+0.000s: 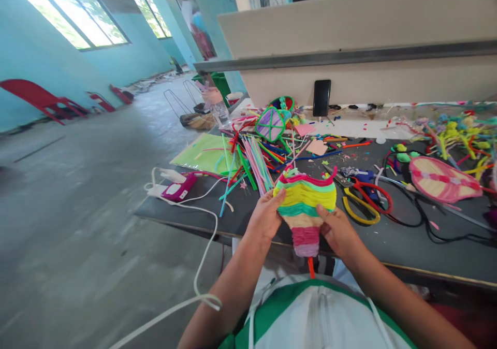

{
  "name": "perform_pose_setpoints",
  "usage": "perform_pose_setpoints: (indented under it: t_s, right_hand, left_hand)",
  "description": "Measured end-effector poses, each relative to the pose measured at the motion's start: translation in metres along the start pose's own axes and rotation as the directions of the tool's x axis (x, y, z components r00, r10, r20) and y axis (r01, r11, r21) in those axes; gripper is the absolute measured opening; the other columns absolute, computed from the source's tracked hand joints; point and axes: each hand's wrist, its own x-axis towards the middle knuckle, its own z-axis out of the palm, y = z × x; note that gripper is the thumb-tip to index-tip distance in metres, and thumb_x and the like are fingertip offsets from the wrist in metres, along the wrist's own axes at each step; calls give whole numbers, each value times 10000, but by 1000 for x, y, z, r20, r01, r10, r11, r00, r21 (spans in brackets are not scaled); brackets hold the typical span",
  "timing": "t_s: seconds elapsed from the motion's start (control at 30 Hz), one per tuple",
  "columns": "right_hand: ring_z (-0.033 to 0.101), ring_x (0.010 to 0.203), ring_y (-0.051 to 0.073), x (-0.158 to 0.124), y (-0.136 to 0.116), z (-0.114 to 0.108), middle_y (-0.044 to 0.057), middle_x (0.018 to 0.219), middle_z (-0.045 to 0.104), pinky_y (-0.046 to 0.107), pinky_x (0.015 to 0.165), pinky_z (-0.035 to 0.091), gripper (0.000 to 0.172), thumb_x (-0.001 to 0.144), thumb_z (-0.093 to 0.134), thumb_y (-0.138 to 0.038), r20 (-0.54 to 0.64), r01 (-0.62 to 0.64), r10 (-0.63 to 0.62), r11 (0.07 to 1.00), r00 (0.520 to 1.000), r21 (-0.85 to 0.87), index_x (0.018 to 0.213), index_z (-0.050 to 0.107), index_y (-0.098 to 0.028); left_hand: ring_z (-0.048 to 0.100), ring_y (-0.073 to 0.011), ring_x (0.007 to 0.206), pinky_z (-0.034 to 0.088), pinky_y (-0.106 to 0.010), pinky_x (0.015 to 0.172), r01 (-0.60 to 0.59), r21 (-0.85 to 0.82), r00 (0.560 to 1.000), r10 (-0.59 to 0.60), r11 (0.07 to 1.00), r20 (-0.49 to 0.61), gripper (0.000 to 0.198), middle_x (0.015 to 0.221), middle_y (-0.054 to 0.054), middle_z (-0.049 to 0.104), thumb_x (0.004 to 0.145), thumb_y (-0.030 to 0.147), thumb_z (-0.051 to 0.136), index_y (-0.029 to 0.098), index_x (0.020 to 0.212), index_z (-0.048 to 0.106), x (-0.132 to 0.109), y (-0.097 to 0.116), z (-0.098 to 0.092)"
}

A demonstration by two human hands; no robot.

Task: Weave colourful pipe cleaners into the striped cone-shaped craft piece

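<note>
Between my two hands, at the table's near edge, is a fan-shaped pipe cleaner craft (306, 199) with bands of pink, yellow, teal, beige, magenta and lilac. An orange stem pokes out of its lower end. My left hand (267, 214) grips its left edge, thumb on the front. On the right edge, my right hand (338, 230) holds it the same way. Scissors with red and yellow handles (361, 204) lie just right of it. Loose pipe cleaners (258, 162) are heaped beyond my left hand. A finished-looking purple and green paddle shape (271, 124) rests on that heap.
A pink oval craft (444, 179) and a blue glue gun (363, 175) lie to the right, with black cord around. A purple power strip (178, 186) with white cable sits left. A phone (322, 98) leans on the panel; a bottle (218, 108) stands at the back left.
</note>
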Motion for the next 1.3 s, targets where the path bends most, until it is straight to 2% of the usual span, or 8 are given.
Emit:
perform_pose_setpoints:
  t_s: [0.1, 0.3, 0.43, 0.63, 0.77, 0.97, 1.13, 1.3]
  right_hand:
    - [683, 1003, 273, 7, -11, -3, 68, 1050, 740, 423, 893, 530, 432, 698, 789, -315, -25, 31, -30, 998, 999, 55, 1102, 680, -210]
    - [681, 1016, 284, 21, -21, -2, 92, 1034, 742, 434, 895, 532, 337, 720, 767, -281, 52, -27, 22, 996, 998, 84, 1033, 700, -174]
    - [689, 994, 272, 50, -41, 14, 71, 1034, 745, 415, 881, 541, 369, 688, 789, -237, 65, 70, -74, 996, 995, 62, 1040, 692, -193]
    - [701, 962, 259, 89, -66, 36, 51, 977, 759, 409, 872, 540, 433, 713, 767, -304, 78, 189, -196, 978, 978, 85, 1122, 659, -216]
    - [701, 960, 264, 92, -59, 30, 68, 999, 753, 422, 874, 536, 412, 743, 738, -328, 63, 177, -183, 980, 981, 92, 1125, 656, -196]
    - [709, 935, 277, 86, -48, 21, 79, 990, 754, 430, 864, 544, 392, 745, 744, -330, 1, 143, -143, 988, 990, 62, 1109, 677, -202]
    - [720, 885, 288, 82, -45, 24, 71, 979, 757, 454, 857, 552, 367, 723, 765, -308, -68, 160, -158, 987, 985, 26, 1080, 703, -241]
    - [708, 928, 304, 79, -42, 26, 77, 973, 757, 479, 868, 544, 341, 720, 768, -271, -69, 114, -109, 991, 992, 66, 1055, 718, -231]
  left_hand:
    - [702, -303, 913, 547, -419, 866, 47, 4, 999, -47, 999, 18, 319, 905, -143, 742, 688, 264, 790, 90, 942, 706, 2, -3, -4]
    - [693, -303, 947, 548, -406, 866, 85, 66, 990, -92, 994, 111, 344, 996, -145, 732, 729, 296, 758, 114, 1015, 702, 23, 4, -16]
    - [688, -299, 961, 532, -405, 888, 43, 114, 973, -67, 993, 219, 333, 988, -155, 729, 758, 323, 731, 100, 1004, 698, 54, 36, -11]
    - [686, -272, 963, 530, -402, 865, 50, 107, 938, -83, 993, 337, 488, 995, -139, 724, 795, 526, 636, 121, 1066, 661, 105, 85, 5]
    - [696, -267, 908, 541, -381, 811, 44, 84, 936, -71, 995, 346, 564, 957, -136, 727, 767, 602, 621, 120, 1057, 660, 124, 75, -1]
    - [696, -278, 897, 533, -364, 799, 26, 52, 969, -38, 998, 245, 583, 903, -119, 734, 699, 645, 661, 145, 998, 676, 122, 47, -8]
    - [692, -287, 883, 523, -372, 801, -3, 62, 972, -12, 998, 234, 568, 898, -118, 729, 680, 607, 706, 129, 985, 680, 114, 49, -6]
    - [689, -226, 755, 522, -335, 729, -43, 26, 978, 37, 999, 206, 370, 810, -61, 713, 739, 475, 706, 152, 916, 671, 107, 54, -4]
